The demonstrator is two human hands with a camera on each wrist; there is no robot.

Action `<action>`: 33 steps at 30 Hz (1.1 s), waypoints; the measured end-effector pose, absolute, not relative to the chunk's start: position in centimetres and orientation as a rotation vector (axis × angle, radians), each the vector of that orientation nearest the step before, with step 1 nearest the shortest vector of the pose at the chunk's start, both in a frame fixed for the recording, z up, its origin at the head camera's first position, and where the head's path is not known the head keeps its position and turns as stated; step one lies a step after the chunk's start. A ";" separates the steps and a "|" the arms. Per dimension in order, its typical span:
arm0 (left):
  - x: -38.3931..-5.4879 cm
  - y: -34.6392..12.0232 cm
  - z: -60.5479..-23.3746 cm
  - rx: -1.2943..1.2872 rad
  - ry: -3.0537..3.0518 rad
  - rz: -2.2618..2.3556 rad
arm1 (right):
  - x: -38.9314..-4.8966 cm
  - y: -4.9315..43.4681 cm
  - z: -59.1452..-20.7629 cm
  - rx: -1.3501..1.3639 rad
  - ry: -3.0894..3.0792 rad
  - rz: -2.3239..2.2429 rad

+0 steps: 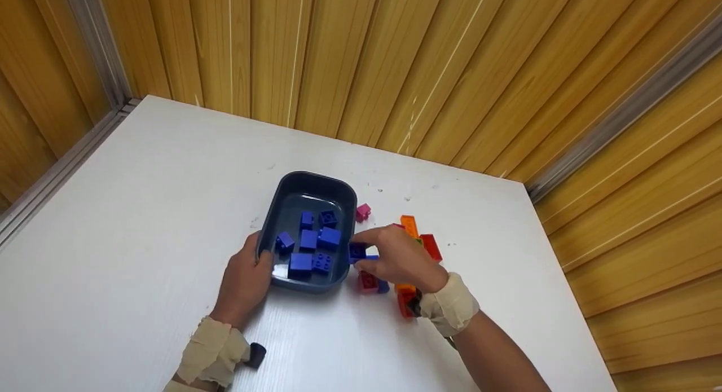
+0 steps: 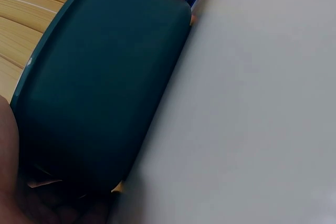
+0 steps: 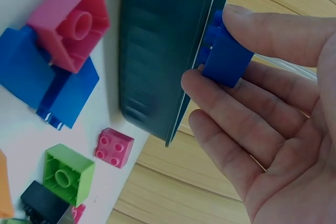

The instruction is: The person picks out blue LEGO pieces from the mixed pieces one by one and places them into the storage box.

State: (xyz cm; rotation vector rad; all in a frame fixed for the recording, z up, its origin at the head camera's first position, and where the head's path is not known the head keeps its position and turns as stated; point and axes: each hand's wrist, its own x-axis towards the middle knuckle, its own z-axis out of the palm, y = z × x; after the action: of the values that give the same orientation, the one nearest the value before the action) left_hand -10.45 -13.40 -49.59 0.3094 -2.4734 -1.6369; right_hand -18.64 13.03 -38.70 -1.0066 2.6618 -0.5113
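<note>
A dark blue-green tray stands on the white table with several blue toy bricks inside. My left hand grips its left side, thumb over the rim; in the left wrist view the tray's outer wall fills much of the picture. At the tray's right rim, my right hand pinches a blue toy brick between thumb and fingers. The brick's studs face the rim in the right wrist view. Below that hand lie a pink brick and blue bricks.
Right of the tray is a loose group of bricks, including an orange brick, a red brick and a green brick. One small pink brick lies near the tray's right side. A wood-patterned wall borders the table.
</note>
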 end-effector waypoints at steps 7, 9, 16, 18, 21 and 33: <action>-10.6 -13.3 -49.7 0.317 -2.474 -1.613 | -19.2 10.8 -38.2 -1.012 2.674 -0.457; -10.7 -13.3 -49.7 0.320 -2.472 -1.615 | -19.4 10.1 -38.1 -1.009 2.676 -0.441; -10.7 -13.3 -49.9 0.307 -2.462 -1.609 | -20.3 7.7 -38.1 -1.114 2.688 -0.390; -10.7 -13.3 -49.9 0.307 -2.462 -1.615 | -20.6 7.1 -38.1 -1.130 2.687 -0.387; -10.7 -13.3 -49.8 0.311 -2.462 -1.625 | -21.0 6.3 -38.1 -1.138 2.691 -0.366; -10.6 -13.3 -49.9 0.311 -2.464 -1.597 | -22.8 3.3 -38.1 -1.229 2.701 -0.288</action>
State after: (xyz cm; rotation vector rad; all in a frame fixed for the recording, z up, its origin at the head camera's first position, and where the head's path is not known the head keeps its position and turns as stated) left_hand -10.62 -13.33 -49.95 0.3110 -2.4641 -1.5970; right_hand -22.82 3.35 -38.08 -1.2295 2.7012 -0.2884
